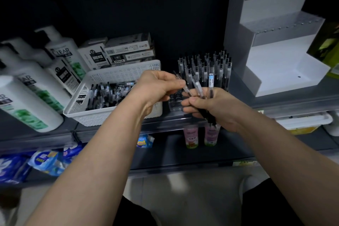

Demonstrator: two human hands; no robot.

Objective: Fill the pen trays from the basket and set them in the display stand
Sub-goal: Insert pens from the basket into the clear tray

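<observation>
The tiered display stand stood empty at the right end of the shelf, three steps showing, well apart from the white perforated basket at the left, which held a loose heap of pens too jumbled to count. Between them sat one clear pen tray, its back rows packed with upright pens and several front sockets bare. In front of it, the right hand was closed around a small bundle, three or four pens, by their dark grips, while the left hand pinched a single pen near its clear barrel. These looked light, stiff and slick-sided, so holding at the rubbery grip section would likely steady each one best. Three pump bottles stood at the far left.
</observation>
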